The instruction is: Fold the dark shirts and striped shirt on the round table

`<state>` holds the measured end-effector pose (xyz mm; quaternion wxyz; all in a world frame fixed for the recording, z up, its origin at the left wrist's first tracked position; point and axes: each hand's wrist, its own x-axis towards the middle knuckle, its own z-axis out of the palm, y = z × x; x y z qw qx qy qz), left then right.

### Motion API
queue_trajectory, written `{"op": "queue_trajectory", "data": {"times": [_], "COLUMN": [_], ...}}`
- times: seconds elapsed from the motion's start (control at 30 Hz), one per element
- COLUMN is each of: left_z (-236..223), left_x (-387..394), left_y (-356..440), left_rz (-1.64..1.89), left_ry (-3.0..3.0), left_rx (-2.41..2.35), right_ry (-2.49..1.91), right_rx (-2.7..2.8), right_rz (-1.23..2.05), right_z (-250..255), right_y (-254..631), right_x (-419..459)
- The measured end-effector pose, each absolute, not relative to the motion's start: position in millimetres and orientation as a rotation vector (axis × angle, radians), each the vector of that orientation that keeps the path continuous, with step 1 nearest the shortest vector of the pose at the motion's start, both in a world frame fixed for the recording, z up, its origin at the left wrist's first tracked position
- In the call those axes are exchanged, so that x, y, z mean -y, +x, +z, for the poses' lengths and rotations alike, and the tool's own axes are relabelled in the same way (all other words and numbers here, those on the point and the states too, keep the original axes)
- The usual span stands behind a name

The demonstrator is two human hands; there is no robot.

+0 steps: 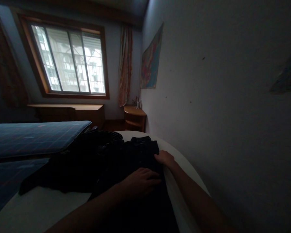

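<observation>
A dark collared shirt (135,158) lies spread on a round white table (184,161), its collar at the far end. My left hand (142,182) rests palm down on the shirt's middle, fingers stretched out toward its right side. At the shirt's right edge, just below the shoulder, my right hand (165,158) has its thumb and fingers closed on the cloth. A heap of other dark clothing (70,165) lies against the shirt on the left; dim light hides where one ends and the other begins.
A bed with a blue checked mattress (38,136) borders the table on the left. The white wall (220,113) stands close on the right. Farther back are a wooden desk (89,108) below the window (72,61) and a corner shelf (135,111) with small items.
</observation>
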<state>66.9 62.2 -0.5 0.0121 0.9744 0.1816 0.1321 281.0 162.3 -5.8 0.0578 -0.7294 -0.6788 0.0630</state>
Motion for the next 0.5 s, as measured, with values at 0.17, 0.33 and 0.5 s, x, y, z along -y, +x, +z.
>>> {"op": "queue_trajectory", "data": {"times": [0.17, 0.33, 0.5], "left_z": [4.8, 2.9, -7.3], "left_x": [-42.9, -23.6, -17.9], "left_y": [100.8, 119.4, 131.0], "left_rz": [0.334, 0.324, 0.436], "left_ry": [3.295, 3.398, 3.423], "left_rx": [-0.164, 0.025, 0.058], "right_ry": [-2.240, -2.222, -2.194], "right_rx": [2.015, 1.995, 1.972], "right_rz": [0.240, 0.204, 0.155], "right_z": [-0.3, -4.2, -10.1], "right_y": [283.4, 286.4, 290.4], "right_x": [-162.6, -161.1, -158.4]}}
